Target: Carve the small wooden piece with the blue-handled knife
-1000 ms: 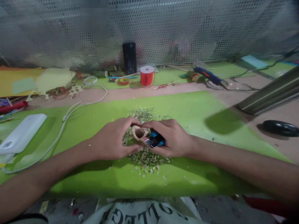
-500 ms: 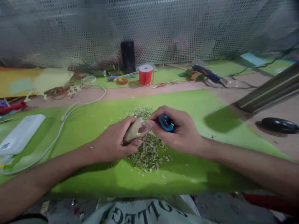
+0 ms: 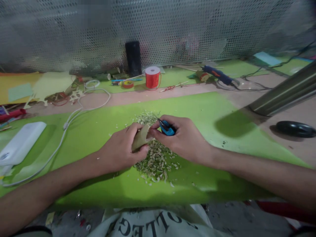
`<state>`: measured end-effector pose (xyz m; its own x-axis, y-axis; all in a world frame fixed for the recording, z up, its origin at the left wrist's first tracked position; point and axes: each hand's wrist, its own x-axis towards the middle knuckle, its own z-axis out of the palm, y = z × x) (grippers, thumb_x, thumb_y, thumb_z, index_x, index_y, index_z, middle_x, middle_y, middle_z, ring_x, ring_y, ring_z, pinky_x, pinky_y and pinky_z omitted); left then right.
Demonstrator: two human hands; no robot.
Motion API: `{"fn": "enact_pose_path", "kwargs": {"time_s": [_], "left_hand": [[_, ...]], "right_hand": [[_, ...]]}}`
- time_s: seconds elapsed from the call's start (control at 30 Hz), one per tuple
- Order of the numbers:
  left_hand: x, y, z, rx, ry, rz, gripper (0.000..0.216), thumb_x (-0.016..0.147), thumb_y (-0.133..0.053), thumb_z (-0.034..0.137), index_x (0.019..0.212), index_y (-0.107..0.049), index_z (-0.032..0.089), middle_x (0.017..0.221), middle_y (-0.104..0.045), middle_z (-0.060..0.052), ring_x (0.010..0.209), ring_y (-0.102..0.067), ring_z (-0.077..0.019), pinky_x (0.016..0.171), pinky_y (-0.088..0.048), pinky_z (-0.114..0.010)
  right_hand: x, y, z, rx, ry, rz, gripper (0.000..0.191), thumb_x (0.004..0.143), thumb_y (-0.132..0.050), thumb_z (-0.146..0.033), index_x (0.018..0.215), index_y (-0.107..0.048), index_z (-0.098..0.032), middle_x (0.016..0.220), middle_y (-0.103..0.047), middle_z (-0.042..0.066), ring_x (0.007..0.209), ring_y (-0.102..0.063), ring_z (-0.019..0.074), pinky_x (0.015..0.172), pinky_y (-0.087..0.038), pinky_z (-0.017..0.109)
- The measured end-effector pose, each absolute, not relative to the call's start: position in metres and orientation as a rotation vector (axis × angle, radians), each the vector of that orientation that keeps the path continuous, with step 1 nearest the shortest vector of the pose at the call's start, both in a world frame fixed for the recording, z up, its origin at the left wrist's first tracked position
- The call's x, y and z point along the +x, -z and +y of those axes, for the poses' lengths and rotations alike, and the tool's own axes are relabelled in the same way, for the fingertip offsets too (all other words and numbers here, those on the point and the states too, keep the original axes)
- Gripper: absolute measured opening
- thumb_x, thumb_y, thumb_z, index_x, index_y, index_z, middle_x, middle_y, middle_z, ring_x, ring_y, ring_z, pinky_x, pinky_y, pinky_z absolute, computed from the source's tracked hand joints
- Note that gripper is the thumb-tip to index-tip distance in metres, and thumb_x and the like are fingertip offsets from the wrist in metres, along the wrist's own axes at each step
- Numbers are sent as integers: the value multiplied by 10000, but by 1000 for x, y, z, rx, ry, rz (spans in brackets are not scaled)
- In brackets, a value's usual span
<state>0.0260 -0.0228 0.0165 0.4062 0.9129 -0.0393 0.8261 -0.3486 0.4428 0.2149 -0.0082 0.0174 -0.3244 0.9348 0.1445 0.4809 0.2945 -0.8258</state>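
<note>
My left hand (image 3: 120, 144) is wrapped round a pale, hollow piece of bamboo (image 3: 140, 139), its open end turned to the right. In my right hand (image 3: 190, 140) is a blue utility knife (image 3: 168, 129), its blade pointing up and left. The right thumb and fingertips touch the rim of the bamboo's open end. Below both hands lies a heap of pale and green shavings (image 3: 158, 161), partly hidden by them.
A green mat (image 3: 93, 187) covers the bench. To the left lie a white power bank (image 3: 22, 141) and its cable. Behind stand a red cord spool (image 3: 152, 79) and a black phone (image 3: 133, 58). A metal cylinder (image 3: 283, 92) and a black mouse-like object (image 3: 295, 129) are at right.
The knife has turned in my right hand, so its blade now shows pointing up-left. My right hand has shifted slightly left, closer to the bamboo, which is turned a little.
</note>
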Motion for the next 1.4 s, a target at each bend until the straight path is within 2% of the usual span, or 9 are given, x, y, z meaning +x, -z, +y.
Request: {"fn": "enact_pose_path", "kwargs": {"time_s": [0.2, 0.4, 0.7, 1.4], "left_hand": [[29, -14, -24, 2296, -302, 1514, 389, 814, -502, 380, 1149, -479, 185, 870, -637, -57, 701, -594, -223, 651, -429, -339], [31, -15, -26, 2282, -307, 1540, 369, 828, -491, 377, 1145, -480, 189, 848, -643, -55, 737, -624, -242, 698, -467, -365], [30, -14, -24, 2329, -295, 1565, 337, 852, -477, 391, 1122, -460, 190, 835, -645, -64, 747, -642, -258, 667, -470, -367], [31, -12, -24, 2325, -269, 1561, 393, 855, -474, 391, 1180, -442, 173, 823, -636, -72, 774, -643, -264, 708, -483, -382]], "right_hand": [[212, -15, -7, -1280, -822, -1940, 182, 802, -559, -300, 663, -499, -198, 572, -493, -52, 550, -388, 91, 501, -296, 241], [208, -14, -6, -1303, -817, -1926, 176, 781, -545, -275, 645, -457, -206, 561, -442, -57, 547, -364, 92, 496, -279, 242], [203, -13, -3, -1306, -758, -1955, 182, 757, -544, -239, 639, -407, -219, 551, -417, -62, 536, -342, 92, 492, -261, 248], [203, -12, -1, -1336, -790, -1975, 158, 744, -540, -254, 654, -414, -221, 566, -458, -52, 534, -361, 96, 493, -264, 261]]}}
